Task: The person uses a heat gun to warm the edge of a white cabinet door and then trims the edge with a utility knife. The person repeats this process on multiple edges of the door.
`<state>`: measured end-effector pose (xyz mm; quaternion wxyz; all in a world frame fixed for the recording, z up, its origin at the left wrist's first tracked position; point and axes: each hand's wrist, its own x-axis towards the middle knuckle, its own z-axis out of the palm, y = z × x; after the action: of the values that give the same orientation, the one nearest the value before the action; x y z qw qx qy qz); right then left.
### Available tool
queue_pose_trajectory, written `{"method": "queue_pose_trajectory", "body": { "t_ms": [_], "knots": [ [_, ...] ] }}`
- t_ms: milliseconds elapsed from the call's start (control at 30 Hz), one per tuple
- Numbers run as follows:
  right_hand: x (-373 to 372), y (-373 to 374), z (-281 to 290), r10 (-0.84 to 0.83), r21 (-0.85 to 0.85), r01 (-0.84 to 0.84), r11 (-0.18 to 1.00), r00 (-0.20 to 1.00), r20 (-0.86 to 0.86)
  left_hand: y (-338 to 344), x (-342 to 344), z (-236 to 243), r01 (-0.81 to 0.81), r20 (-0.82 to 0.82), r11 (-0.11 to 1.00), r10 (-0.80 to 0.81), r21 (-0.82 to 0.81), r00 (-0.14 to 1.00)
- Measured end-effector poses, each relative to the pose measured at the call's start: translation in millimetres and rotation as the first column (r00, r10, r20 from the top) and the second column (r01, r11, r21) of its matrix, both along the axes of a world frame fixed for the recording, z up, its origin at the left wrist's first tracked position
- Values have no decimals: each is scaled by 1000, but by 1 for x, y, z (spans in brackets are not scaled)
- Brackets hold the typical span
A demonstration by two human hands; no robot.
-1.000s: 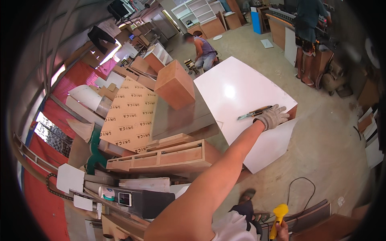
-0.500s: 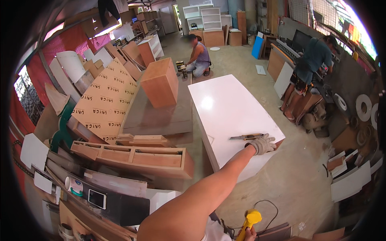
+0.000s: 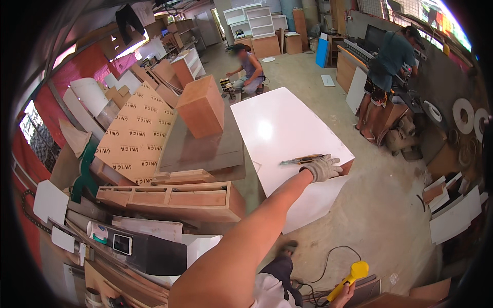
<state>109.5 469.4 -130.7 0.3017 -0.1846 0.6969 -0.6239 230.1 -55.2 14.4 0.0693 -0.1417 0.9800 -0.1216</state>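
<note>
A white-topped box cabinet (image 3: 285, 123) lies on the floor in front of me. My left hand (image 3: 322, 169), in a pale work glove, rests on its near right edge with the fingers spread, open and holding nothing. Right beside the glove, a utility knife (image 3: 302, 159) lies on the white surface. Low in the picture, my bare right hand (image 3: 345, 293) is closed round the handle of a yellow corded heat gun (image 3: 354, 275). The gun's round head points up and away from the cabinet, and its dark cord loops over the floor.
A brown wooden box (image 3: 201, 107) and a long wooden frame (image 3: 169, 201) stand left of the cabinet. One co-worker (image 3: 251, 72) crouches beyond it; another (image 3: 387, 66) bends over a bench at right. White board offcuts (image 3: 454, 215) lean at far right. A tablet (image 3: 122, 244) lies lower left.
My right hand has swung the yellow heat gun to the right and slightly up. The left glove stays on the cabinet edge while the whole view shifts. The crouching co-worker's arm now reaches out.
</note>
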Motion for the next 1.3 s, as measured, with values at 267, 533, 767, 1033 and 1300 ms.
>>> {"method": "queue_pose_trajectory", "body": {
  "t_ms": [267, 533, 767, 1033, 1300],
  "knots": [
    [32, -20, 87, -5, 11, 2, 1000, 964, 267, 0, -8, 9, 26, -196, 973, -73, -229, 978],
    [88, -43, 99, 292, -23, -297, 954, 917, 271, -9, 2, -2, 177, 31, 978, -174, -114, 984],
    [107, -48, 85, 560, -16, -566, 824, 810, 171, -13, -1, 3, 215, -60, 973, -220, -79, 974],
    [118, -47, 71, 605, 40, -634, 772, 754, 256, -16, -4, 4, 137, -37, 990, -136, 23, 990],
    [116, -69, 110, 629, -66, -629, 775, 754, 190, -11, -8, 5, 246, -314, 967, -214, 65, 925]
  ]
}}
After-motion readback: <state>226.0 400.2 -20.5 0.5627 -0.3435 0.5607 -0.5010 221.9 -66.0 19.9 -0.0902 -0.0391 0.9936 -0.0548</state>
